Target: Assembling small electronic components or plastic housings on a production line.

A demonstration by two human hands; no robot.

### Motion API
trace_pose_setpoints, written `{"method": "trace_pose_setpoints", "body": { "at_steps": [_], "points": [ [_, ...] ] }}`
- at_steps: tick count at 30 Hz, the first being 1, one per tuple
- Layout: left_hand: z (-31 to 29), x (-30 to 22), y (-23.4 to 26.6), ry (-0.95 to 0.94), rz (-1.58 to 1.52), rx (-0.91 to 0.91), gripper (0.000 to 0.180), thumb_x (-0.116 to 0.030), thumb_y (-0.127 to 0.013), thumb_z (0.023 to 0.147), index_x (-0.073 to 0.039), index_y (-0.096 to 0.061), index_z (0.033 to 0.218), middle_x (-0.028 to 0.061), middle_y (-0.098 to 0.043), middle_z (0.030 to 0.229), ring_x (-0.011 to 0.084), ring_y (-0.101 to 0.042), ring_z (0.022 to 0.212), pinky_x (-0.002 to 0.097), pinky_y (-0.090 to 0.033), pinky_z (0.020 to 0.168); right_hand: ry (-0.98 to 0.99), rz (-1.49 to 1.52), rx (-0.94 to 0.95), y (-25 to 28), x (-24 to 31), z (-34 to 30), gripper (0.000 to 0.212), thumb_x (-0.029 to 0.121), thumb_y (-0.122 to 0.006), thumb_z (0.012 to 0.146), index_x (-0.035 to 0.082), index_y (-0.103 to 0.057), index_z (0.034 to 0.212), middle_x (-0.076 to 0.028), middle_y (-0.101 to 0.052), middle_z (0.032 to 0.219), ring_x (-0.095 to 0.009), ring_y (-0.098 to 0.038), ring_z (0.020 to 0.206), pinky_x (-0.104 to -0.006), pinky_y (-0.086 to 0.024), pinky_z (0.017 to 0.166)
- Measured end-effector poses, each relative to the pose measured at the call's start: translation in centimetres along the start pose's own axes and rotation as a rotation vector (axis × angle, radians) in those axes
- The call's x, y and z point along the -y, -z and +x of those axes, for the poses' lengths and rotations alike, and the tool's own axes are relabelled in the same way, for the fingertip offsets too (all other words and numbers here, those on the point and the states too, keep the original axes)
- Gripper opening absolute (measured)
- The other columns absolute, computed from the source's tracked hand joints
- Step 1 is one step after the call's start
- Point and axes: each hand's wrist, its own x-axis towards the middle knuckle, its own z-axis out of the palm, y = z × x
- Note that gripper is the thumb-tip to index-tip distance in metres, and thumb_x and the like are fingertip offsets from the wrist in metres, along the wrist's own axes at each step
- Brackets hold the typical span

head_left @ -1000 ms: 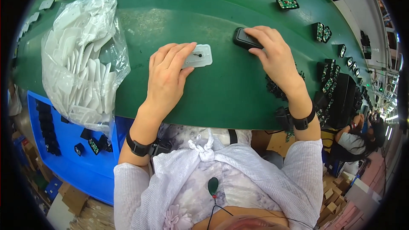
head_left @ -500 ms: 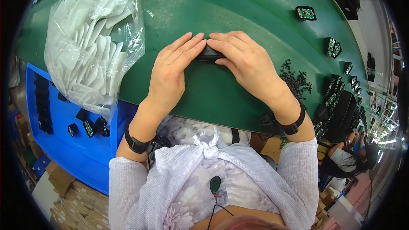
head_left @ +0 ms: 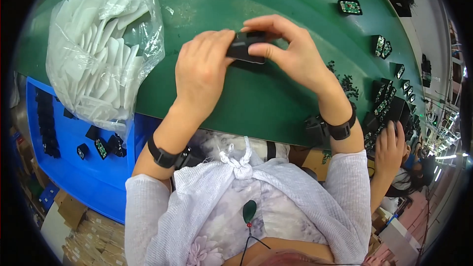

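A small black plastic case (head_left: pixel 242 49) is held between my two hands, raised a little and tilted above the green table. My left hand (head_left: pixel 203 66) is closed around its left end, with most of the fingertips hidden behind it. My right hand (head_left: pixel 294 51) grips the right end, thumb on the near face and fingers over the far side. What is inside the case cannot be made out. To the right of my right wrist lies a scatter of tiny black parts (head_left: pixel 349 87).
At the left sits a clear plastic bag of white translucent pieces (head_left: pixel 106 54). Below it, a blue bin (head_left: pixel 81 182) holds black cases with green circuit boards. More such cases (head_left: pixel 350 6) stand along the table's right side. Another person's hand (head_left: pixel 389 145) reaches in at the right.
The black case has been lifted and tilted, and my hands have shifted from pressing on top to gripping its ends. Another person's hand has come in at the right.
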Motion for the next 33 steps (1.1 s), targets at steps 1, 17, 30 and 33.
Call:
{"method": "trace_pose_setpoints", "body": {
  "at_steps": [1,17,30,33],
  "points": [
    [0.1,0.2,0.2,0.13,-0.185,0.033,0.042,-0.006,-0.071,0.074,-0.005,-0.062,0.115,0.0109,-0.064,0.11,0.0252,-0.061,0.101,0.0385,-0.046,0.085,-0.128,0.362,-0.078,-0.3,0.1,-0.1,0.04,0.006,-0.066,0.084,0.002,-0.057,0.123,-0.01,-0.064,0.114,-0.022,-0.06,0.105,-0.0314,-0.048,0.09],
    [0.4,-2.2,2.5,0.433,-0.817,0.03,0.028,-0.02,-0.07,0.086,0.0,-0.063,0.104,0.009,-0.066,0.087,0.0157,-0.061,0.072,0.0286,-0.048,0.064,-0.107,0.681,-0.418,-1.0,3.2,-2.2,0.043,0.006,-0.068,0.084,0.001,-0.054,0.124,-0.007,-0.06,0.112,-0.014,-0.057,0.103,-0.029,-0.044,0.092],
    [3.1,8.3,5.9,0.302,0.766,-0.028,0.036,-0.019,-0.074,0.074,-0.007,-0.061,0.106,0.0079,-0.061,0.105,0.0287,-0.055,0.102,0.0425,-0.041,0.087,-0.121,-0.088,-0.211,9.5,-8.1,3.1,0.035,0.003,-0.067,0.082,0.003,-0.061,0.116,-0.006,-0.062,0.109,-0.017,-0.06,0.1,-0.0304,-0.05,0.088],
    [3.9,9.1,5.3,0.365,0.898,0.0,0.033,-0.029,-0.072,0.077,-0.008,-0.061,0.101,0.0069,-0.06,0.099,0.0274,-0.056,0.097,0.0413,-0.042,0.085,-0.216,-0.025,-0.009,10.6,-9.3,4.5,0.029,0.004,-0.064,0.083,0.004,-0.062,0.111,-0.005,-0.065,0.102,-0.017,-0.061,0.097,-0.0308,-0.049,0.088]
  ]
}}
